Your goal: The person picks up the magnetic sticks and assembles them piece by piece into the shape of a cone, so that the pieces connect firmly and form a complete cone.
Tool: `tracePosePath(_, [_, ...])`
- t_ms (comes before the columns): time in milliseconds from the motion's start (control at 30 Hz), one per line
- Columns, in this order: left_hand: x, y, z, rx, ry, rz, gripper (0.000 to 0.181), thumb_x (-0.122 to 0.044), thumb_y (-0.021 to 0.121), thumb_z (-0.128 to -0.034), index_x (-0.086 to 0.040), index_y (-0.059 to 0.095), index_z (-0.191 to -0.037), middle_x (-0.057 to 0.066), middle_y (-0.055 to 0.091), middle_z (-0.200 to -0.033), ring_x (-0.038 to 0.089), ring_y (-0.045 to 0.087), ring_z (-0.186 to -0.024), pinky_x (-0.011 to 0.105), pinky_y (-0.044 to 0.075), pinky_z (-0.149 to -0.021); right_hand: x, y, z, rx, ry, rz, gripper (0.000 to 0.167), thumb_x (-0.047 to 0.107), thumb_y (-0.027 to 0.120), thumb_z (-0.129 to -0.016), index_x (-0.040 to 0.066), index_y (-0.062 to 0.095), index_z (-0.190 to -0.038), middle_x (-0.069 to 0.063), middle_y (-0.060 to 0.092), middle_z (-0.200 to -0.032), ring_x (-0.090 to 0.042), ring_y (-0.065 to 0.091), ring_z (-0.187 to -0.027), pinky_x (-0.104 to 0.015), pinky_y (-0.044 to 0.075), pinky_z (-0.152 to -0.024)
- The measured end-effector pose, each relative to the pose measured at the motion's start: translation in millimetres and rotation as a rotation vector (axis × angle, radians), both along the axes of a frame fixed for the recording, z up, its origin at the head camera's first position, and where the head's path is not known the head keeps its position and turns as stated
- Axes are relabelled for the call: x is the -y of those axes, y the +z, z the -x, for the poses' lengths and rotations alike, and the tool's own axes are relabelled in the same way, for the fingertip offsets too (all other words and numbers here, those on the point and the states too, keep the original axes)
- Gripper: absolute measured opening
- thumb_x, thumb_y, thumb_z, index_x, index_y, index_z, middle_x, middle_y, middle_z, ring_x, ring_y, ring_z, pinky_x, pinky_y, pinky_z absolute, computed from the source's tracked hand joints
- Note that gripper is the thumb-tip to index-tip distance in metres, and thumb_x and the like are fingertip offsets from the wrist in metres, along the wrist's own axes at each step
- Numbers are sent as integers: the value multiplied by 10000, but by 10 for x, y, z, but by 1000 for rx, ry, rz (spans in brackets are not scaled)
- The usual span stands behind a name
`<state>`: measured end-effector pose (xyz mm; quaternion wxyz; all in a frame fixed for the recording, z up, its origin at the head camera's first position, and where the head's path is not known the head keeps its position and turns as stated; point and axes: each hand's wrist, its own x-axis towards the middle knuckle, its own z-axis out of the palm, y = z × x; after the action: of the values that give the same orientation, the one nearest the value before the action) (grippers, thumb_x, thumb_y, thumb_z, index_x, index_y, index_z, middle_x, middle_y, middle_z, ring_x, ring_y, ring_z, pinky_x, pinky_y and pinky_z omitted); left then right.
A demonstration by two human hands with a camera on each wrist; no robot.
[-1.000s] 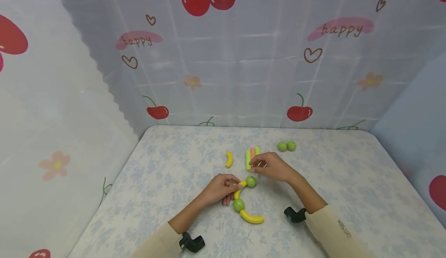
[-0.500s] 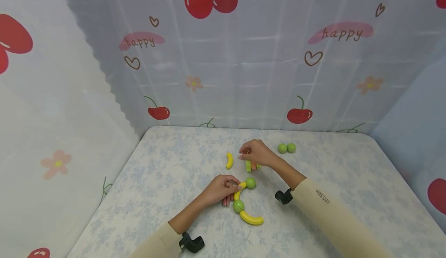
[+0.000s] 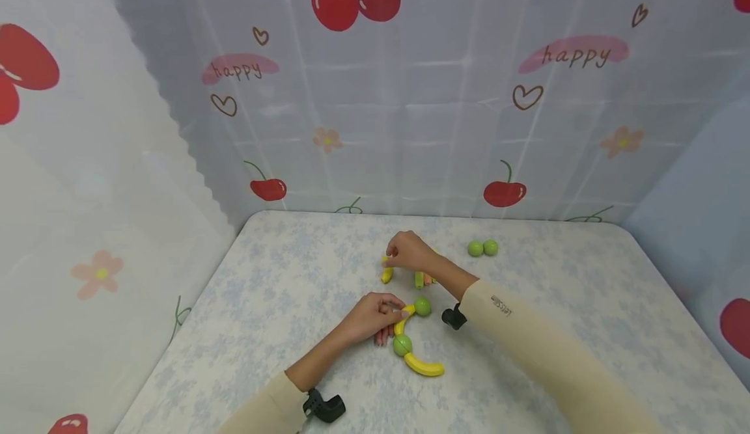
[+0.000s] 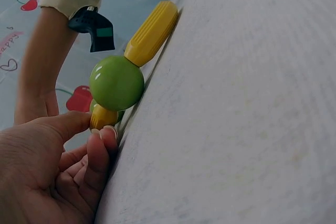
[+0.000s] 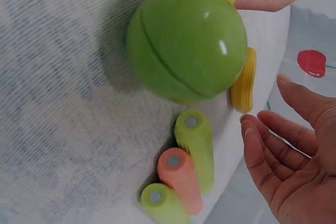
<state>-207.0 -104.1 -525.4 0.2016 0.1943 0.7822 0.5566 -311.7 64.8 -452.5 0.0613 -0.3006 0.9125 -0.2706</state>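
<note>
My left hand (image 3: 369, 318) pinches a curved yellow magnetic rod (image 4: 104, 118) between thumb and fingers. This rod joins a green ball (image 3: 422, 306) at its far end and another green ball (image 3: 402, 345) at its near end. From the near ball a second curved yellow rod (image 3: 424, 366) extends to the right on the table. Farther back, my right hand (image 3: 410, 252) hovers at a loose curved yellow rod (image 3: 387, 276). In the right wrist view its thumb and fingers are spread on the rod's near side, and a gap shows between them and the rod (image 5: 243, 81).
Beneath the right forearm lie straight rods side by side: a light green one (image 5: 198, 156), a pink one (image 5: 181, 179) and another light green one (image 5: 164, 203), with grey end discs. Two green balls (image 3: 483, 248) sit at the back right. A printed curtain (image 3: 375, 95) stands behind the table.
My right hand has moved left, from over the straight rods to the loose curved yellow rod. The left hand and the joined pieces have stayed in place.
</note>
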Motion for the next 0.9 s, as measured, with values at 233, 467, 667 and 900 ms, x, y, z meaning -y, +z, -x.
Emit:
tracePosePath(233, [-8,2,-10,-2,3,-9,255,-288,666,-1005,-96,703,-1168,75,663,-620,146,567,-403,266,486,-392,150,-51,24,35,-75,-101,163,193,836,-869,72,754,-941,-23,665,-897,-155,596,-760,-296,520,-648])
tracePosePath(467, [-3,21,-19,-11,-3,-17,237,-256,658,-1008,-89,698,-1172,76,661,-614,141,562,-400,257,484,-395,231,-131,32,77,-119,-161,155,160,822,-876,79,738,-978,-42,678,-993,-147,614,-767,-296,541,-666])
tracePosePath(667, [3,10,-10,-9,-6,-31,233,-247,655,-1009,-84,696,-1172,81,661,-618,145,563,-401,260,486,-396,258,-98,-3,68,-104,-171,107,92,788,-891,73,746,-988,-51,683,-1000,-149,621,-769,-302,553,-674])
tracePosePath(900, [-1,6,-10,-12,-1,-17,247,-284,664,-1005,-101,700,-1167,74,664,-618,146,566,-402,265,489,-396,214,-70,-74,-21,-82,-151,70,106,779,-905,98,761,-973,-24,673,-946,-154,611,-776,-309,537,-659])
